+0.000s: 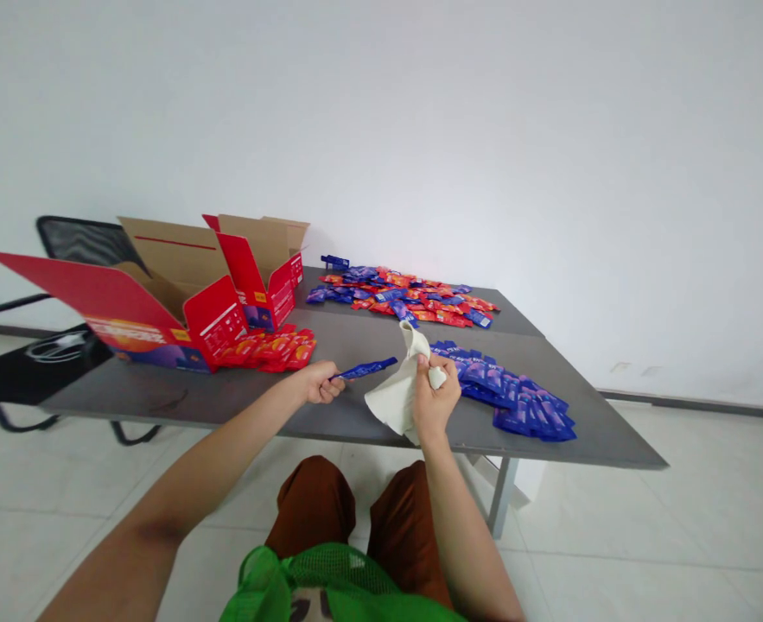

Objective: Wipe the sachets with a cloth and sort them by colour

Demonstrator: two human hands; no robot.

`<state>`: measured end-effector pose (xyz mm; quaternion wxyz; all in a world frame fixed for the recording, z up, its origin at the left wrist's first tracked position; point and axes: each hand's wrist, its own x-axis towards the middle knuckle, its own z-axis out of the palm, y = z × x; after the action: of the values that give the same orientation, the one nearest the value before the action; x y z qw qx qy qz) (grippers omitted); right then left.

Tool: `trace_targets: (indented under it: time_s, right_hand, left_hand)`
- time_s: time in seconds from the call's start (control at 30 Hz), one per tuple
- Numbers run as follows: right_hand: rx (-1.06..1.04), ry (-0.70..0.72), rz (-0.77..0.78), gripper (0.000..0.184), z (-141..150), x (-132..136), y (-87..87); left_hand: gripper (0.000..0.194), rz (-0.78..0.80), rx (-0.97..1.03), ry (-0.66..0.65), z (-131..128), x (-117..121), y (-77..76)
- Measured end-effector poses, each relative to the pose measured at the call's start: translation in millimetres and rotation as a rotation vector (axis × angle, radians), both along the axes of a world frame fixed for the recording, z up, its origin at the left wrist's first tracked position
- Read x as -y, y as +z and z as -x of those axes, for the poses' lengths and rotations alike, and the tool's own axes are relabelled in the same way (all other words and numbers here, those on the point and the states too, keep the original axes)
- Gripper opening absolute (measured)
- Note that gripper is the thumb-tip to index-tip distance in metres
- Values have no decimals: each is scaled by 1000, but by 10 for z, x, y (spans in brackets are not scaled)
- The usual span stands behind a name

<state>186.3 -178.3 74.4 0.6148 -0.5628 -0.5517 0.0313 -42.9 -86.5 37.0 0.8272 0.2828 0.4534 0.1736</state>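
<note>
My left hand (320,382) is closed in a firm pinch on one end of a slim blue sachet (365,370), whose far end points right, toward the cloth. My right hand (434,406) is curled shut around a bunched cream cloth (391,399), with one corner standing up above my fingers and the rest drooping toward the grey bench (161,402). Both hands are over the bench, near its front edge.

Just right of the cloth lies a loose heap of blue packets (517,399). Farther back is a wide spread of mixed red and blue packets (407,298). To my left, red packets (268,350) sit against two open red cardboard cartons (161,302).

The main risk is the sachet: I hold it by only one end, so a loose pinch or a hard tug on it could let it slip and drop. The cloth is also close to the blue heap, so a wide sweep of my right hand could drag the packets out of place or push some toward the bench's edge and onto the floor.
</note>
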Motion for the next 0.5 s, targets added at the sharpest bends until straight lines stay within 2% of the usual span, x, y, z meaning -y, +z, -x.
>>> trace_targets:
  time_s: [0.1, 0.13, 0.23, 0.3, 0.4, 0.43, 0.5]
  right_hand:
    - [107, -67, 88, 43, 55, -39, -113]
    - [202, -21, 98, 41, 108, -61, -159]
    - [584, 243, 135, 32, 303, -183, -257]
    - [745, 320, 243, 31, 394, -320, -267]
    - [853, 297, 480, 32, 428, -559, -256]
    - [886, 303, 536, 34, 425, -629, -260]
    - [929, 320, 600, 38, 424, -738, -283]
  left_hand:
    - [15, -39, -79, -8, -53, -79, 74]
    - [15, -43, -97, -57, -79, -88, 111]
    - [23, -62, -194, -209, -195, -86, 217]
    - [26, -68, -303, -247, -265, -74, 250]
    - [16, -62, -440, -257, -266, -36, 230]
    - [14, -99, -491, -232, -238, -13, 210]
    - [19, -288, -600, -92, -169, 56, 161]
